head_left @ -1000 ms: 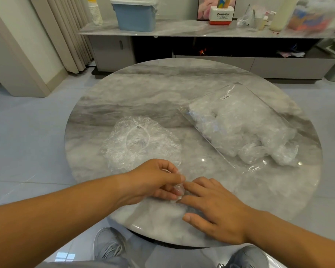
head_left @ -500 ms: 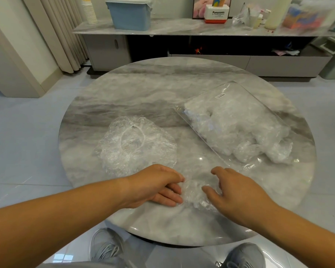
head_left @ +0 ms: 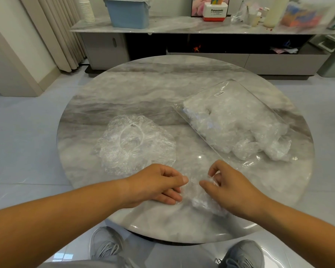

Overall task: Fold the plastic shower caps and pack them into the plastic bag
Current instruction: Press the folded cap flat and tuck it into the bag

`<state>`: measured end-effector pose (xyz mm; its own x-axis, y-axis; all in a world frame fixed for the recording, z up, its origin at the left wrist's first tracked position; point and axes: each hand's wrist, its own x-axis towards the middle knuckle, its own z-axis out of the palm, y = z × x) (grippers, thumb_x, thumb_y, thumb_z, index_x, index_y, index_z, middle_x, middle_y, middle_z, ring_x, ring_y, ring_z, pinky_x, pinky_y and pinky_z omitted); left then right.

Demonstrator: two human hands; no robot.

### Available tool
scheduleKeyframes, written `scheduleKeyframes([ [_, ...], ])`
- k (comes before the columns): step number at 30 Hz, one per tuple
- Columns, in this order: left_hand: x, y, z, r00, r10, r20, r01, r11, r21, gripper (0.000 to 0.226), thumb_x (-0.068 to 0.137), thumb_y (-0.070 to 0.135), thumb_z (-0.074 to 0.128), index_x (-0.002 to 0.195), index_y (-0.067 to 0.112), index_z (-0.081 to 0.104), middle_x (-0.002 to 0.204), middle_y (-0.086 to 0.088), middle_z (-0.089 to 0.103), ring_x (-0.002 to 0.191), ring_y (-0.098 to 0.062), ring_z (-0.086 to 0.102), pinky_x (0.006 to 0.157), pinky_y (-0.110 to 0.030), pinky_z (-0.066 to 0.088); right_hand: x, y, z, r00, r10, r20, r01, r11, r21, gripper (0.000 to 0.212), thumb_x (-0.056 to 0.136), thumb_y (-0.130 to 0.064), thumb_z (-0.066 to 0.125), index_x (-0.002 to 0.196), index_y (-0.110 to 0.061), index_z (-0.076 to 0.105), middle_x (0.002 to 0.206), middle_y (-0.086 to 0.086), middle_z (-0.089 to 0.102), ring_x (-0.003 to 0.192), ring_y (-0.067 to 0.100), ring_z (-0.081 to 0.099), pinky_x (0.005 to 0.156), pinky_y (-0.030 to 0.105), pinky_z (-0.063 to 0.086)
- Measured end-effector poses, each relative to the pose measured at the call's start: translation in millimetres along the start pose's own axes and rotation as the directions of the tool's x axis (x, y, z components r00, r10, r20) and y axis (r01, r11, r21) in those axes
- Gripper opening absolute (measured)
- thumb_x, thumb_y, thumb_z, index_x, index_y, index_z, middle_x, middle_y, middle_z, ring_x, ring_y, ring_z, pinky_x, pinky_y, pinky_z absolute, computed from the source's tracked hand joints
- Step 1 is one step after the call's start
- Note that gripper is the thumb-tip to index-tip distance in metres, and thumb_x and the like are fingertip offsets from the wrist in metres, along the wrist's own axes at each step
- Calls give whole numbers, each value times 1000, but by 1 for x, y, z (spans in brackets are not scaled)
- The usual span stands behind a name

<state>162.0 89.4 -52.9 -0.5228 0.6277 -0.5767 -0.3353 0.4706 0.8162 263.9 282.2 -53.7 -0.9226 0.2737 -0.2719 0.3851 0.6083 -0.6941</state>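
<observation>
Readable on the far shelf (head_left: 182,28): "Panasonic", in dark letters on a white-and-red box (head_left: 215,13). Left of it a blue bin (head_left: 128,14), and further left a stack of paper cups (head_left: 87,10). On the plastic bag (head_left: 234,122), near its far end, a small white label (head_left: 218,93); print too small to read.

Right of centre on the round marble table (head_left: 143,89), the plastic bag, flat, long axis diagonal from far-left to near-right. Inside it, a heap of clear caps, bulging most at the near-right end. Cannot tell whether that end is sealed.

At the near edge of the table, between both hands, the crumpled shower cap (head_left: 201,200): a clear bundle, outline hard to trace, seemingly longest from far-left to near-right. Left hand (head_left: 159,182) curled, thumb and fingers pinching the bundle's left side. Right hand (head_left: 226,188) curled too, thumb and forefinger nipping crinkled film at the bundle's far-right side. Hands near each other, not touching.

Left of centre, apart from the hands, an open shower cap (head_left: 135,144) spread flat, elastic ring facing up.

Under the near table edge, two grey shoes (head_left: 106,246).
</observation>
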Motion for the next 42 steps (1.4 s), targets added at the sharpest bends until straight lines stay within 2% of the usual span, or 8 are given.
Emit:
scheduleKeyframes([
  [4,0,-1,0,1000,4,13,-4,1000,-17,37,89,35,74,112,7,71,94,-10,71,92,-23,75,90,-40,60,-1,-12,7,1000,4,24,-16,839,544,14,97,-21,66,99,-9,58,70,5,67,70,19,65,64,26,54],
  [7,-1,-1,-3,999,-6,54,9,999,-48,52,81,48,74,114,8,69,99,-16,70,95,-25,74,94,-42,58,2,-12,14,987,-62,151,-64,705,707,42,100,-44,50,107,-5,65,99,15,75,93,26,72,84,39,57],
  [14,-5,1,-7,998,-49,37,51,998,-42,59,87,32,78,135,19,46,109,-12,71,97,-31,75,92,-45,59,-2,5,22,875,-397,279,366,917,159,66,97,-62,27,111,-11,66,107,3,68,106,17,59,98,37,44],
  [21,3,12,-26,962,96,-257,-13,952,305,55,78,40,85,123,26,54,96,-9,69,69,-21,73,56,-28,56,-5,2,27,747,-522,411,652,694,-305,71,98,-71,15,140,-31,55,144,-16,48,131,3,38,109,25,30],
  [28,15,8,-22,971,159,-178,-19,795,606,40,74,44,86,106,27,68,89,8,69,72,-2,62,67,-15,46,-9,10,24,680,-584,444,732,569,-374,59,101,-64,35,143,-26,52,153,-10,43,144,8,31,115,32,30],
  [35,21,21,-15,977,113,-180,-22,896,444,19,84,17,81,92,5,70,67,-2,65,63,-16,63,70,-36,61,-23,19,9,809,-547,214,574,815,-85,55,97,-56,51,144,-29,45,146,-21,41,137,0,39,109,17,35],
  [39,18,27,-14,970,121,-213,-33,925,379,17,85,15,80,93,5,68,75,-7,68,71,-23,69,77,-48,62,-26,16,6,944,-286,166,273,957,99,37,94,-63,48,122,-42,60,144,-36,31,136,-15,31,106,8,33],
  [42,15,27,-9,975,56,-214,-4,971,238,19,84,12,81,95,5,67,86,-13,67,76,-24,70,78,-46,63,-20,8,8,982,-141,123,85,921,381,26,95,-49,55,107,-37,74,130,-29,51,126,-20,39,97,5,35],
])
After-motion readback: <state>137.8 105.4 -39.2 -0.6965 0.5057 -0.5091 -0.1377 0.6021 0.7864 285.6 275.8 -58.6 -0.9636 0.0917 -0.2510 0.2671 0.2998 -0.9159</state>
